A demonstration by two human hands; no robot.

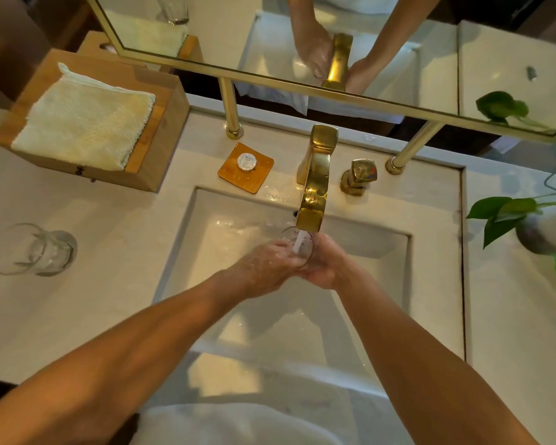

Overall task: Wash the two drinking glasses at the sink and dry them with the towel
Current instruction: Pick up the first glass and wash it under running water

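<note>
I hold one drinking glass [297,244] over the sink [382,252], directly under the golden faucet [315,184], and a thin stream of water [298,244] falls into it. My left hand [264,263] is closed around the glass from the left side, and my right hand [323,264] is closed around it from the right and from below, so only a small part of the glass is visible between my fingers. Both hands look wet. The second glass [42,250] stands on the pale surface [109,284] well to the left of the sink, apart from everything else. The folded towel [84,118] lies on top of a wooden box [156,149] at the back left of the surface. Between the box and the faucet there is an orange soap dish [228,175] with a small round wrapped soap [246,162] on it. Just right of the faucet is a golden handle [360,175]. A green plant [507,213] in a round vase stands at the right edge, and the mirror [222,30] behind reflects my hands.
</note>
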